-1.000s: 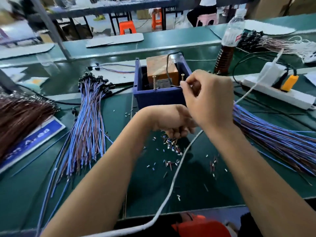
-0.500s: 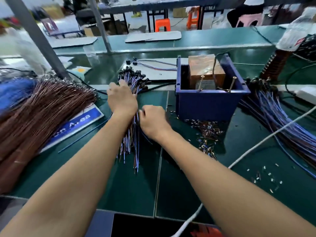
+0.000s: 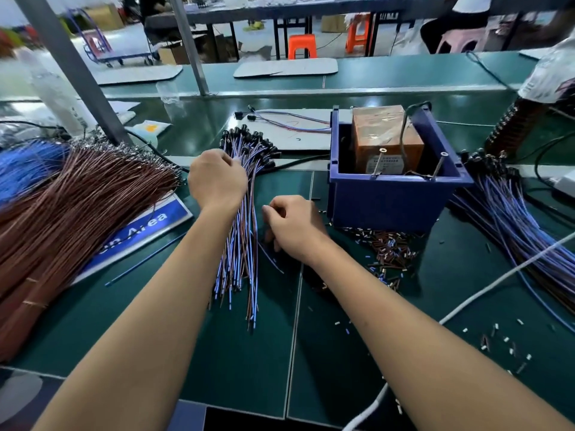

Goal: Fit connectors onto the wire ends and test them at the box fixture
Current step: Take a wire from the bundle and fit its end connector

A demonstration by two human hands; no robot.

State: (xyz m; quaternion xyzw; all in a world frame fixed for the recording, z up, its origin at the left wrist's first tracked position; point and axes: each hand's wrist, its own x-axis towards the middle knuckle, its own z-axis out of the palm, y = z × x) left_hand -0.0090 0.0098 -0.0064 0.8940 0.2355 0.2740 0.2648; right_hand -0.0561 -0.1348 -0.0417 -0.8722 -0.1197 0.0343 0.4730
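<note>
A bundle of blue and brown wires [image 3: 239, 253] with black connectors at its far end lies on the green mat, left of the blue box fixture [image 3: 392, 200]. My left hand [image 3: 216, 181] rests on the upper part of this bundle, fingers curled over the wires. My right hand [image 3: 292, 227] is just right of the bundle with curled fingers, pinching at thin wires near the mat; what it holds is hidden. The fixture holds an orange block [image 3: 385, 138] and two upright metal pins [image 3: 378, 161]. A pile of small loose terminals [image 3: 389, 247] lies in front of the box.
A large brown wire bundle [image 3: 71, 213] and blue wires [image 3: 25, 169] fill the left. Another blue-brown bundle [image 3: 510, 219] lies right of the box. A white cable [image 3: 485, 287] crosses the right mat. A grey post [image 3: 71, 66] stands at back left. A blue sign [image 3: 140, 234] lies under the brown wires.
Both hands left the box fixture and moved left to the wire bundle. My left hand has since shifted slightly on the bundle; my right hand has curled at the wires beside it.
</note>
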